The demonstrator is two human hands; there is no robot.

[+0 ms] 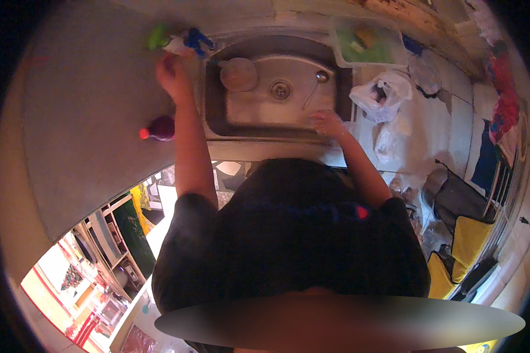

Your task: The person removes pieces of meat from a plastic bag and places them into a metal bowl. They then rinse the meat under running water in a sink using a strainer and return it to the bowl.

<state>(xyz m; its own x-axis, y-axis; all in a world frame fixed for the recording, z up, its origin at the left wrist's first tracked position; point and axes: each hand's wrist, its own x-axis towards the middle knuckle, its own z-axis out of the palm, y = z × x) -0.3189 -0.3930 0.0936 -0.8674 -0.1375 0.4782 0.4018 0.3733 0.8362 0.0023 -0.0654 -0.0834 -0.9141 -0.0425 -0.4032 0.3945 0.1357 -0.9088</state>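
Before me is a stainless steel sink (269, 137) with a round drain (281, 90). My left hand (173, 77) is over the counter left of the sink, just below a white item (176, 45) between a green object (158, 37) and a blue one (198, 42); whether it touches them I cannot tell. My right hand (329, 123) is over the sink's lower right edge, fingers apart and apparently holding nothing. A ladle (320, 77) lies in the basin at the right, and a round translucent bowl or lid (238, 75) at the left. Beside my left forearm lies a dark bottle (161, 128) with a red cap.
A clear plastic tub (395, 57) with green and yellow things stands at the upper right. White plastic bags (382, 97) lie right of the sink. Further down on the right are a dark container (450, 194) and yellow cloths (470, 242) by a wire rack.
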